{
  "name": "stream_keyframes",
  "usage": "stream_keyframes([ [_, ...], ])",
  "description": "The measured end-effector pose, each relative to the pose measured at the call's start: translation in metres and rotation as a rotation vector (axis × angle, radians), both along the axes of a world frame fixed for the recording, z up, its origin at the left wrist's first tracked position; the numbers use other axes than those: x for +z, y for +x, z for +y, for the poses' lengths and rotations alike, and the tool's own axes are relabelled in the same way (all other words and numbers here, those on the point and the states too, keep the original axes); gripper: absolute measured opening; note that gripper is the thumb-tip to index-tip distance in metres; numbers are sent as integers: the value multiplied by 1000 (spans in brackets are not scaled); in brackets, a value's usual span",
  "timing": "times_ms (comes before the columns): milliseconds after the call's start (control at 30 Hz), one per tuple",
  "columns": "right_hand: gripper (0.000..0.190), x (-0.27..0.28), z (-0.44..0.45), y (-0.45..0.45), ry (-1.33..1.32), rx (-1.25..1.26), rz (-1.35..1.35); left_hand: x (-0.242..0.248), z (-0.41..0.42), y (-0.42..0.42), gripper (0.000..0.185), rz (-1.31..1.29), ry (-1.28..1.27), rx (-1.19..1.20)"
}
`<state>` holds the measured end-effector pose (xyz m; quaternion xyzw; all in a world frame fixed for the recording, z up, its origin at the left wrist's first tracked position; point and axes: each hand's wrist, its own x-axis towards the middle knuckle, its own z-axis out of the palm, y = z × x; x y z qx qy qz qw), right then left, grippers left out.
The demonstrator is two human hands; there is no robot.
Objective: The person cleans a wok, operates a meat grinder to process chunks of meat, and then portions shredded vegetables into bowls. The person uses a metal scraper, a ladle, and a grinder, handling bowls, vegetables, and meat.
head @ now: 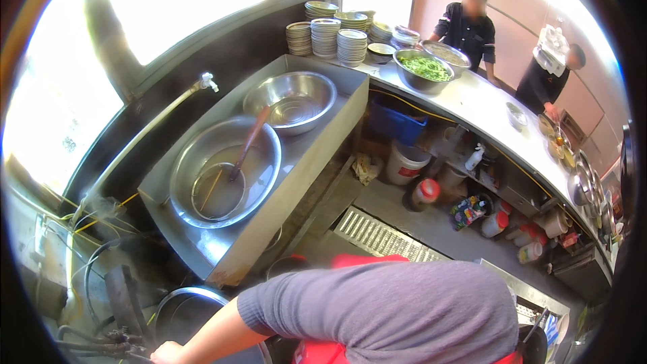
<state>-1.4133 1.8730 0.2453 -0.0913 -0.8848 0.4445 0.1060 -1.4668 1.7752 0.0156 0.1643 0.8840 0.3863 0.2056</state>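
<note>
My right hand (169,352) is at the lower left, partly cut off by the picture's edge. Its fingers meet the end of dark metal pipes and valve fittings (119,341), but their grip is hidden. My grey-sleeved forearm passes over a large metal pot (184,308). My left hand is out of view. Beyond my arm, a metal sink trough (295,174) holds two steel basins. The nearer basin (268,156) contains cloudy water, a round vessel (221,210) and a wooden-handled tool (251,139). Shallow liquid lies in the farther basin (290,111).
A tap (208,82) projects above the trough. Stacked plates (326,38) and a bowl of chopped greens (424,71) stand on the long counter (470,93). Two people (467,30) work behind it. Buckets (407,162) and red-lidded tubs (426,194) sit below; a floor drain grate (384,235) runs nearby.
</note>
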Motion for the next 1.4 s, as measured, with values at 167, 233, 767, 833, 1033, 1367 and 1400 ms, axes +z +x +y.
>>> stream_keyframes([
  [167,19,0,-5,-7,93,5,-17,-7,-13,-3,33,-5,6,47],
  [233,19,1,-8,-6,117,-31,-18,-14,-18,-7,33,-2,11,70],
  [767,26,-19,-4,13,112,-24,190,-122,-363,-100,30,-47,283,795],
  [833,28,-18,-2,9,144,-32,176,-114,-362,-100,24,-59,234,817],
  [1033,31,-16,-4,17,115,0,160,-83,-350,-79,21,-135,133,831],
  [1367,30,-17,-2,16,86,-10,173,-67,-323,-77,26,-100,110,753],
  [1400,30,-17,-2,17,77,-5,170,-67,-323,-77,27,-98,117,740],
])
